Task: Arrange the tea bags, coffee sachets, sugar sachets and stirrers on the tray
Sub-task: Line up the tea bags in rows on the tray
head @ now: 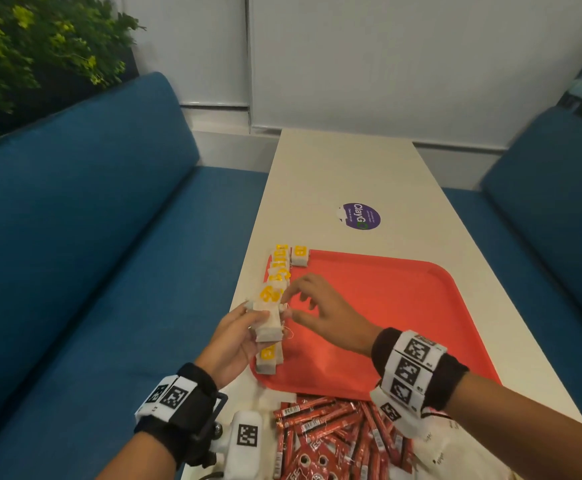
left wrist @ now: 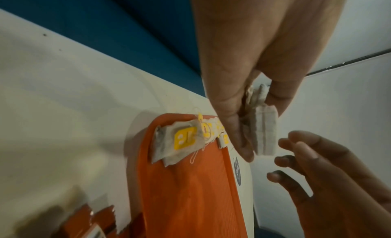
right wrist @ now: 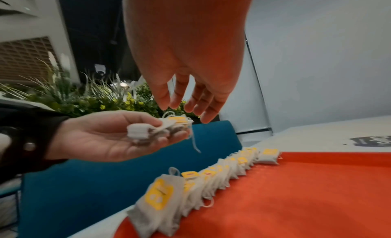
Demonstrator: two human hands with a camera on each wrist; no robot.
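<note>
1. Head view, nearest the camera: red coffee sachets [head: 334, 434] heaped on the table [head: 345, 168] at the near edge, w/ white sugar sachets [head: 456, 445] partly under the right wrist. Just beyond sits the red tray [head: 404, 306]. A row of tea bags [head: 277, 271] w/ yellow tags runs along the tray's left edge, one more at the far corner. Left hand [head: 237, 341] is raised over that edge, fingers curled round a small stack of tea bags [head: 267, 323]. Right hand [head: 320, 313] is just beside the stack, fingers spread & loose, holding nothing; whether a fingertip touches the stack can't be told. Stirrers: not seen.

2. Left wrist view: thumb & fingers [left wrist: 230, 124] pinch the stack from both sides, bags on edge. Right fingertips are close, a gap showing. Below, placed bags lie on the tray rim.

3. Right wrist view: right hand hangs above the left palm, fingers relaxed & apart from the stack, a string dangling off it. The row on the tray overlaps like shingles.

4. Step in hand, I'd say: laying out tea bags, partway done; coffee & sugar not started.

5. Next move prob. calls for the right hand to pinch off one bag only, w/o snagging a string, & set it in the row's gap.
</note>
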